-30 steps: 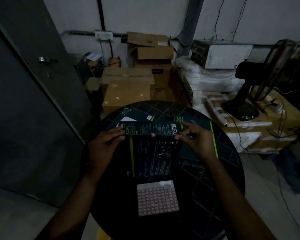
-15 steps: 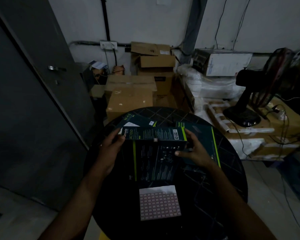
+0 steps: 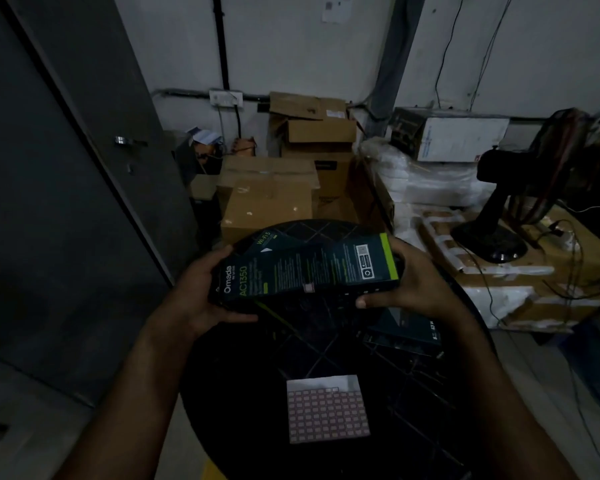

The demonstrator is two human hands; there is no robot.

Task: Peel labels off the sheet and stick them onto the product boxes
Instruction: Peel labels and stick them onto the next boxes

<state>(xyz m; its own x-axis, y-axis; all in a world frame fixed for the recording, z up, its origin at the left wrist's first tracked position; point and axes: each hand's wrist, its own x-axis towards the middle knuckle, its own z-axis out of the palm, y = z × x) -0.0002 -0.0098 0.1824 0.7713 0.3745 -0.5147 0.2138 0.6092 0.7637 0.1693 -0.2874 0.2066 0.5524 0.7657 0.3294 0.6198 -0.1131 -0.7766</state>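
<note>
1. Head view showed a dark rectangular cardboard product box with green edging and pale print [image 3: 309, 271] held above the far half of a round black table [image 3: 243, 393], tilted so its right end sat higher.
2. A small pale square label [image 3: 309, 288] sat on the box's near lower edge, about midway along.
3. The left hand [image 3: 201, 296] clasped the box's left end at nine o'clock, thumb lying under the near edge and fingers wrapped behind.
4. The right hand [image 3: 413, 282] gripped the right end at three o'clock, thumb on the underside and fingers curled over the far side.
5. A white sheet of small pink labels in rows [image 3: 327, 409] lay flat on the table at six o'clock, well apart from both hands.
6. A second dark product box [image 3: 406, 327] lay on the table under the right wrist, at four o'clock from the held box.
7. Brown cardboard cartons [image 3: 267, 202] were stacked beyond the table at twelve o'clock.
8. A black pedestal fan [image 3: 499, 220] stood at two o'clock.
</note>
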